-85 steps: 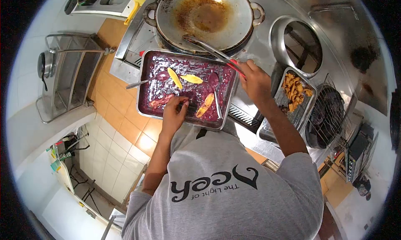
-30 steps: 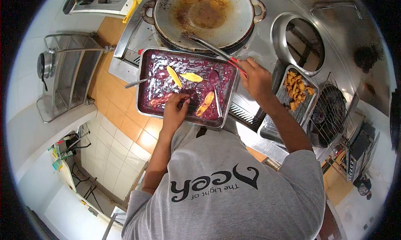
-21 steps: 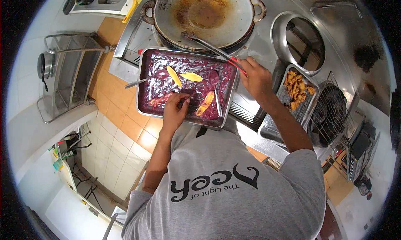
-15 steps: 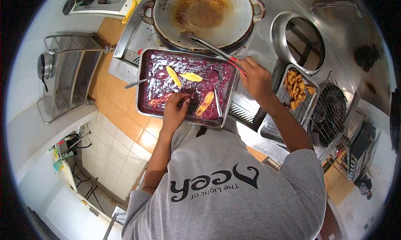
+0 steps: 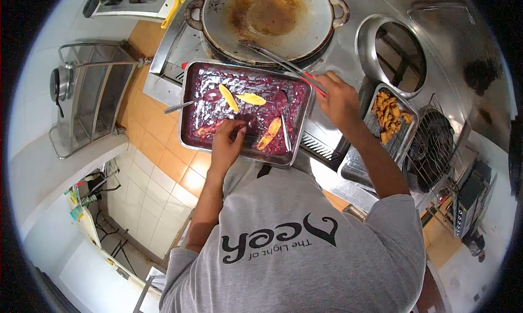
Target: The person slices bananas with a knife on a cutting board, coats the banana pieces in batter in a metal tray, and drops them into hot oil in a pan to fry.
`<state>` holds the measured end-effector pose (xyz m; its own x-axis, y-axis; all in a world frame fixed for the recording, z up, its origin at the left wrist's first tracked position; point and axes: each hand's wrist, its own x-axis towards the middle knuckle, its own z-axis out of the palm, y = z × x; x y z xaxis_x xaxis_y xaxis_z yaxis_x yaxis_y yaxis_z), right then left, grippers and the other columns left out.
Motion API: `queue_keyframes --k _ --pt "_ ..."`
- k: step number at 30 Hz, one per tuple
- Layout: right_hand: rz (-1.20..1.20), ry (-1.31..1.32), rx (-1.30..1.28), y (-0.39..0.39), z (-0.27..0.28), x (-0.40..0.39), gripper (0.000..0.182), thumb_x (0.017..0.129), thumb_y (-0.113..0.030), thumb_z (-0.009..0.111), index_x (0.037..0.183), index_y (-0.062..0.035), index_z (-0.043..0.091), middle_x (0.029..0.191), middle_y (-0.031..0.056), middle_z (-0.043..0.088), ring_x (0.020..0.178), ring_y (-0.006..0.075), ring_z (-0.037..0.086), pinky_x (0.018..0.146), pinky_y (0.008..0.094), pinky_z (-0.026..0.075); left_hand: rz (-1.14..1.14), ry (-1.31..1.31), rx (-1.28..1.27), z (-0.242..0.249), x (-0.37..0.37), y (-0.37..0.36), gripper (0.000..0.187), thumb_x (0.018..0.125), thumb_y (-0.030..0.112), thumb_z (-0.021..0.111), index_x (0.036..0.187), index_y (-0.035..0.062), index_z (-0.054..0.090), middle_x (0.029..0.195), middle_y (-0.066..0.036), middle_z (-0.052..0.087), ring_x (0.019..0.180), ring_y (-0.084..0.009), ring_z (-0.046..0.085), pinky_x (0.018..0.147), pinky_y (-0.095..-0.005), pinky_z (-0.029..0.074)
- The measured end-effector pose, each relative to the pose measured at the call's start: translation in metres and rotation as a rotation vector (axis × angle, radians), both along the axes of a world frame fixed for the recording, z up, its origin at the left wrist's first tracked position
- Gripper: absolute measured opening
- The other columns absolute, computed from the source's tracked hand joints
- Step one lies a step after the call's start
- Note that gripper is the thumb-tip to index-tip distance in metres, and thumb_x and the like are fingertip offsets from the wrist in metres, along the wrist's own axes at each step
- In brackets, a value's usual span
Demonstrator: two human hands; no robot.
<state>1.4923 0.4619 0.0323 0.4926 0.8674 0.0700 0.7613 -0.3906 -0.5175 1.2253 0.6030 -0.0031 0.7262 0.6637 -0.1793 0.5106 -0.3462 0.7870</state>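
My right hand (image 5: 339, 98) grips red-handled metal tongs (image 5: 283, 62), whose tips reach over the near part of the wok (image 5: 310, 27). Over the near side of a metal tray (image 5: 184, 111) of purple batter (image 5: 201, 76), my left hand (image 5: 226, 141) has its fingers curled together. Whether they pinch anything is hidden. Beside those fingers lies a purple-coated piece (image 5: 208, 129). Two yellow slices, perhaps banana (image 5: 229, 98), and a partly coated slice (image 5: 268, 133) rest in the batter. One spoon (image 5: 188, 104) leans over the tray's left rim, another (image 5: 284, 125) lies at the right.
Brown oil (image 5: 267, 13) pools in the wok. Right of my right arm, a second metal tray (image 5: 357, 163) holds fried pieces (image 5: 388, 117). A round metal ring (image 5: 365, 49) stands behind it, and a wire rack (image 5: 436, 144) covers a dark burner at the far right.
The whole view has shifted slightly. My right hand has moved a little right and down with the tongs. My left hand stays over the same spot in the tray.
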Motion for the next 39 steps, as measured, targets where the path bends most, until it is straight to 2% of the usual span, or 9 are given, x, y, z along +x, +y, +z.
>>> queue_keyframes --k 4,7,13,24,27,30,34,35,39 --pt "-0.024 -0.002 -0.063 0.002 0.009 0.005 0.028 0.074 -0.011 0.065 0.102 -0.011 0.059 0.095 0.0101 0.058 0.081 0.0327 0.062 0.068 0.0418 0.052 -0.015 -0.037 0.047 0.0 -0.001 0.001 0.014 0.083 0.008 0.062 0.095 0.0001 0.064 0.086 -0.012 0.062 0.075 -0.0237 0.057 0.066 -0.0312 0.044" --pt "-0.006 0.003 -0.035 -0.007 0.011 0.009 0.028 0.074 -0.012 0.065 0.102 -0.0112 0.059 0.095 0.0102 0.058 0.082 0.0327 0.062 0.07 0.0424 0.051 0.035 -0.004 -0.065 0.002 -0.001 0.002 0.015 0.083 0.009 0.062 0.095 0.0002 0.065 0.087 -0.012 0.062 0.076 -0.0243 0.058 0.068 -0.0313 0.044" --pt "0.005 -0.003 -0.112 -0.01 0.031 0.019 0.03 0.074 -0.01 0.064 0.103 -0.0112 0.06 0.095 0.0107 0.059 0.083 0.0333 0.062 0.073 0.0432 0.051 -0.035 -0.073 0.161 -0.006 -0.005 0.004 0.015 0.083 0.008 0.062 0.094 -0.0006 0.065 0.085 -0.013 0.062 0.078 -0.0262 0.059 0.07 -0.0332 0.045" --pt "0.055 -0.21 -0.243 -0.022 0.074 0.096 0.028 0.07 -0.011 0.069 0.098 -0.012 0.065 0.093 0.0115 0.063 0.084 0.0342 0.062 0.075 0.0435 0.051 0.016 0.004 -0.053 0.002 0.0 -0.001 0.015 0.083 0.008 0.063 0.096 0.0002 0.065 0.086 -0.013 0.063 0.078 -0.0245 0.06 0.07 -0.0313 0.045" --pt "0.066 -0.243 -0.275 -0.011 0.075 0.122 0.029 0.07 -0.013 0.071 0.098 -0.0126 0.066 0.091 0.0123 0.065 0.085 0.0333 0.063 0.075 0.0426 0.051 0.028 -0.084 0.005 -0.006 -0.008 0.0 0.015 0.083 0.008 0.063 0.096 0.0003 0.065 0.089 -0.014 0.063 0.082 -0.0253 0.06 0.073 -0.0317 0.046" --pt "-0.081 -0.181 -0.37 0.003 0.086 0.134 0.027 0.07 -0.014 0.071 0.097 -0.0126 0.067 0.091 0.013 0.066 0.087 0.0326 0.064 0.076 0.0415 0.051 0.046 -0.105 0.069 -0.008 -0.016 0.001 0.016 0.083 0.008 0.063 0.097 0.0 0.064 0.092 -0.016 0.064 0.087 -0.0283 0.061 0.079 -0.0335 0.046" --pt "-0.054 -0.109 -0.358 0.013 0.07 0.179 0.029 0.068 -0.019 0.072 0.097 -0.0135 0.068 0.088 0.0131 0.068 0.083 0.0297 0.066 0.076 0.038 0.05 0.082 -0.068 0.067 -0.015 -0.029 0.001 0.017 0.083 0.009 0.063 0.097 -0.0008 0.064 0.103 -0.019 0.063 0.101 -0.0328 0.06 0.087 -0.0364 0.044" --pt "-0.062 -0.079 -0.353 0.017 0.072 0.184 0.032 0.067 -0.023 0.072 0.098 -0.0126 0.069 0.086 0.012 0.069 0.08 0.0254 0.066 0.075 0.0351 0.05 0.107 -0.055 -0.004 -0.014 -0.031 0.0 0.017 0.083 0.008 0.062 0.097 -0.0008 0.064 0.109 -0.021 0.061 0.108 -0.0337 0.057 0.09 -0.0369 0.044" --pt "-0.027 -0.022 -0.304 0.033 0.059 0.216 0.033 0.068 -0.022 0.073 0.098 -0.0059 0.068 0.081 0.0065 0.068 0.073 0.0159 0.063 0.07 0.0287 0.048 0.139 -0.015 -0.03 -0.008 -0.033 -0.002 0.016 0.083 0.006 0.061 0.097 -0.0013 0.064 0.105 -0.019 0.062 0.102 -0.0321 0.059 0.086 -0.0357 0.045"
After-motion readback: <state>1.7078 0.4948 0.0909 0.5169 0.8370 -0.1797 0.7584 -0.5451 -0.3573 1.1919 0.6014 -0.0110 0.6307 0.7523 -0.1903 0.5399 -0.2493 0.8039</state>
